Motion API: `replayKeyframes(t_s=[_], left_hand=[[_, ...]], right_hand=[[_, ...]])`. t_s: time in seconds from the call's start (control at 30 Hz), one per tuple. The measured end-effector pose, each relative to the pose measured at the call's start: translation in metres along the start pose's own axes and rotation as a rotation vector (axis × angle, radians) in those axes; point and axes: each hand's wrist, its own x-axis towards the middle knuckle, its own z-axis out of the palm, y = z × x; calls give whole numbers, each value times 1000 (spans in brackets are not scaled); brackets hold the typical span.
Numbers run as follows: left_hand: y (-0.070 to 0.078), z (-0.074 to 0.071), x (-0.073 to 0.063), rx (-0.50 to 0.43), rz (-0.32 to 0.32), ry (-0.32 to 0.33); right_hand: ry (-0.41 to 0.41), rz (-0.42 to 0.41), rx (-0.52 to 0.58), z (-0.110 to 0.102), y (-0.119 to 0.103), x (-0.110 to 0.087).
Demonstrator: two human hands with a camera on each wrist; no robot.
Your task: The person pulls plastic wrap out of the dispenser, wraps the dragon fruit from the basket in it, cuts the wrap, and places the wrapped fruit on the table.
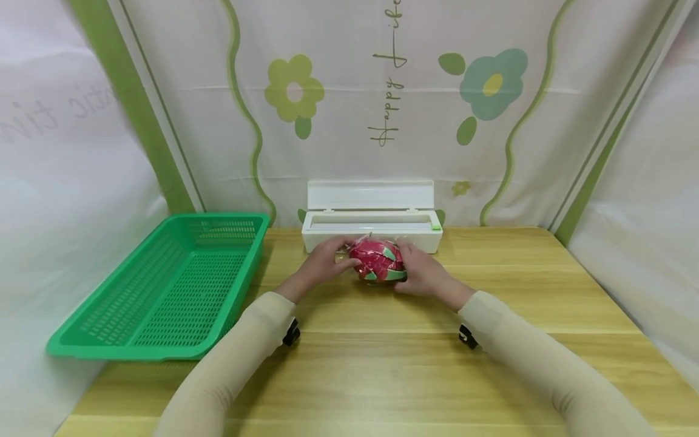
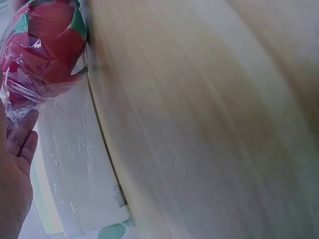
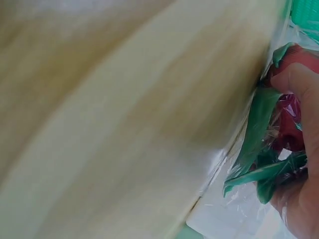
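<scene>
A red dragon fruit [image 1: 378, 260] with green scales is wrapped in shiny clear plastic film, held between both hands just in front of the white box. My left hand [image 1: 323, 262] holds its left end, thumb toward me and fingers behind. At the other end my right hand [image 1: 427, 273] grips the fruit, and the right wrist view shows the thumb pressed on its red skin beside long green scales [image 3: 256, 132]. Film bunches near the left fingers [image 2: 22, 139] in the left wrist view.
Behind the fruit stands a white film dispenser [image 1: 373, 237], its lid [image 1: 371, 195] raised, a green piece [image 1: 435, 227] at its right end. A green perforated basket [image 1: 235, 297] occupies the left of the wooden table [image 1: 377, 370]. A printed curtain [image 1: 349, 145] hangs behind.
</scene>
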Motion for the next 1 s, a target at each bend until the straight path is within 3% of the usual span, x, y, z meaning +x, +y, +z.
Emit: replayKeyframes(t_s=[0.43, 0.63, 1.0], left_hand=[[6, -3, -8, -199, -91, -5], [5, -5, -9, -225, -148, 20], [4, -14, -10, -254, -253, 53]], right_hand=[[5, 9, 23, -8, -6, -8], [-23, 52, 28, -11, -11, -10], [-49, 40, 45, -12, -16, -15]])
